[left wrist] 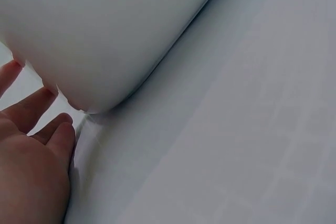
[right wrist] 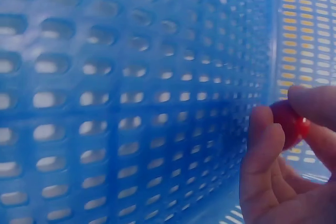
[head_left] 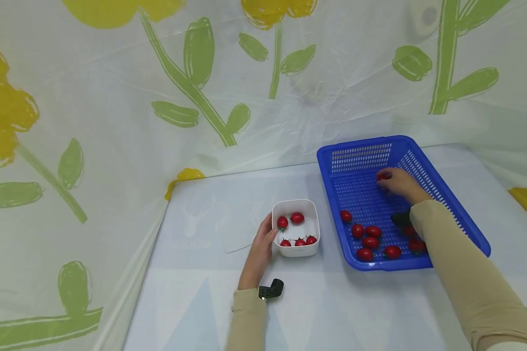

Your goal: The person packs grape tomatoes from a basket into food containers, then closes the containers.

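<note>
Blue plastic mesh, and down inside the far part of the basket (head_left: pixel 388 266) here's the right hand (head_left: pixel 399 183), fingers bent in, thumb and fingertips pinching one cherry tomato (right wrist: pixel 286 127)! Whether that fruit is fully clear of the basket's floor, I can't tell. The loose tomatoes (head_left: pixel 371 243) gather at the basket's near end, some partly behind the sleeve (head_left: pixel 458 263). Over to the left of the basket, apart from it on the bench (head_left: pixel 334 292), stands the white box (head_left: pixel 296 251), with five small tomatoes (head_left: pixel 297 218) in it. And look at the left hand (head_left: pixel 260 248), on the side of the box away from the basket: fingers loosely extended, tips against the outer wall, a steadying touch rather than a tight clasp. So what makes this good work? A light pinch, I'd say, across the tomato's sides, because a smooth, round skin could squirt out under a hard squeeze. Lifting straight up above the basket's rim before any sideways travel looks the safe line, with the wrist and sleeve well off that near-end cluster. Gentle left fingertips should do, since a shove could slide the box toward the basket.
</note>
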`<state>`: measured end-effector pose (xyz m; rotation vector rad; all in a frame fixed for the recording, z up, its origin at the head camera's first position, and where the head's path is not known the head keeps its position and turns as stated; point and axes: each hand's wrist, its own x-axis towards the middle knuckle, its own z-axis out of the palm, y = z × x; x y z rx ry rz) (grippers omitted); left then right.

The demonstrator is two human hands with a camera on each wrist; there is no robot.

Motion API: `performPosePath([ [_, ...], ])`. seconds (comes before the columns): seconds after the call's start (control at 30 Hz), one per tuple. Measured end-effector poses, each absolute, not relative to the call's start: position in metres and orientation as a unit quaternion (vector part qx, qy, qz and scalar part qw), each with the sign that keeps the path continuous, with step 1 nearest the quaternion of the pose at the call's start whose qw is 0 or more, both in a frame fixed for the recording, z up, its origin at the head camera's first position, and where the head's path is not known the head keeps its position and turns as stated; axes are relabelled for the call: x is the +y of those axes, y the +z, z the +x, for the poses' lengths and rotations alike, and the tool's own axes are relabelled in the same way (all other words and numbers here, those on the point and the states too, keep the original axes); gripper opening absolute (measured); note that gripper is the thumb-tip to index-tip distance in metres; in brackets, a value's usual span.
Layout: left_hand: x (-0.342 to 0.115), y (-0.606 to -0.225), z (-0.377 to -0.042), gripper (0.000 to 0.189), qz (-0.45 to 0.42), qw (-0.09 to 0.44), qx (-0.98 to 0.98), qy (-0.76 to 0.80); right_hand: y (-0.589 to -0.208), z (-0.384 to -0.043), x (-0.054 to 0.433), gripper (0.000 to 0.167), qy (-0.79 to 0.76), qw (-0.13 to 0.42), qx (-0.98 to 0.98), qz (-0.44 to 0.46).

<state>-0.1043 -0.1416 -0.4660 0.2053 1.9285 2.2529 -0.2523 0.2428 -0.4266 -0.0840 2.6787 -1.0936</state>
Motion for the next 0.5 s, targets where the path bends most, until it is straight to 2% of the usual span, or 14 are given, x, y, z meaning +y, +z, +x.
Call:
performPosePath([
  [0.13,-0.143,-0.471,-0.107,0.046,0.068,0.087,0.639,0.761,-0.421,-0.253,0.241,0.044,-0.392,0.135,0.910,-0.034],
  [0.5,-0.144,-0.487,-0.112,0.050,0.061,0.086,0.631,0.769,-0.381,-0.241,0.216,0.062,-0.417,0.091,0.901,-0.077],
])
